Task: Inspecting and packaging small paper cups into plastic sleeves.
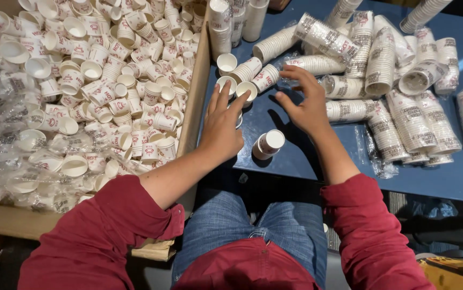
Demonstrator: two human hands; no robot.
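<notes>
Paper cups (245, 75) look light and crushable; I'd pinch the nested stack's sides gently. Left hand (221, 126) and right hand (302, 104) hover with fingers released, grasping nothing.

the cardboard box (195, 102) of loose paper cups (108, 80) is running off the left and top edges. the wrapped cup sleeves (403, 107) are being cut by the top and right edges. the left hand (221, 126) is covering a cup stack (238, 119) beneath its fingers. the clear wrappers (5, 96) are blurring the cups under them; cup print is reading too small.
</notes>
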